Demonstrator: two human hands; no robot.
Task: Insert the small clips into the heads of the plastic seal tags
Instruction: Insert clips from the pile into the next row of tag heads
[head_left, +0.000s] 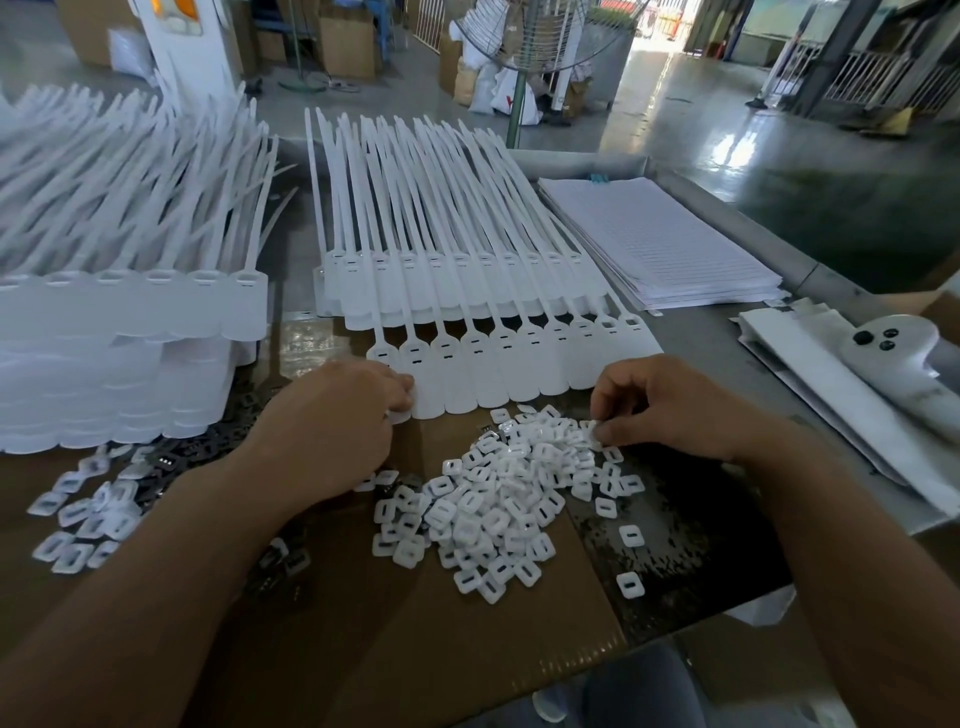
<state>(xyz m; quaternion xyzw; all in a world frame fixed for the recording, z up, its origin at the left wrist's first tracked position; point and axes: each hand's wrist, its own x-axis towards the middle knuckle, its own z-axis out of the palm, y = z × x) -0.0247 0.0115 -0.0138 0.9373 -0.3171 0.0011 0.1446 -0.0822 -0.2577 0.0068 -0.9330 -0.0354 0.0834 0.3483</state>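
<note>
Nearest, on the cardboard (467, 639), lay the heap of clips (498, 499), between the two forearms. The right hand (670, 405) sat at the heap's far right edge, its fingers curled down and its thumb and forefinger pinching one clip (592, 428), though blur hid how the clip was turned. The left hand (332, 421) lay just across the heap, its fingers curled on the near left corner of the row of tags (519, 374) and holding the leftmost flat end.

Judging by this, the next move turned on one relation. The heads (475, 344) lay beyond the fingers and to the left of the pinched clip, each slot running crosswise and the tails running straight away from the person. The right hand was nearer the rightmost heads, the left hand nearer the leftmost. Behind stood another stack of tags (441, 280), and lined sheets (660, 239) lay to the right.
</note>
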